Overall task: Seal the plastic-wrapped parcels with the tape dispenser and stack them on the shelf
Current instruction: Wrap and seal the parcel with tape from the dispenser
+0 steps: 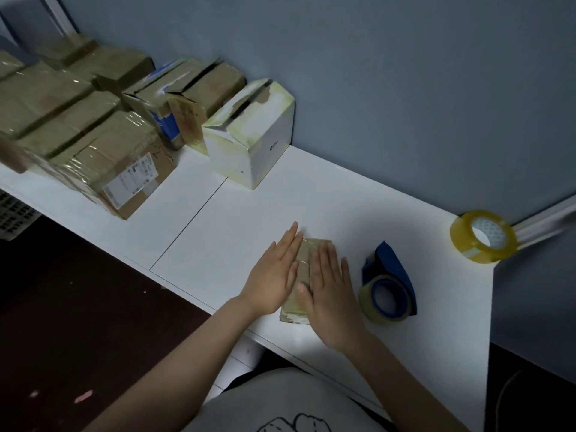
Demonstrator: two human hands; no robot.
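Pressing the parcel flat
Left hand (274, 275) and right hand (330, 294) lie flat-fingered on the parcel (307, 253); tape dispenser (389, 285) sits at its three o'clock, likely the right hand's next reach.

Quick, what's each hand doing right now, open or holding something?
Left hand: open, fingers straight, pressing flat on the parcel.
Right hand: open, flat on the same parcel.

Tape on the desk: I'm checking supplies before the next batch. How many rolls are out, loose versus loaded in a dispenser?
Loose clear roll: 1
Loaded roll in the blue dispenser: 1
Total: 2 rolls
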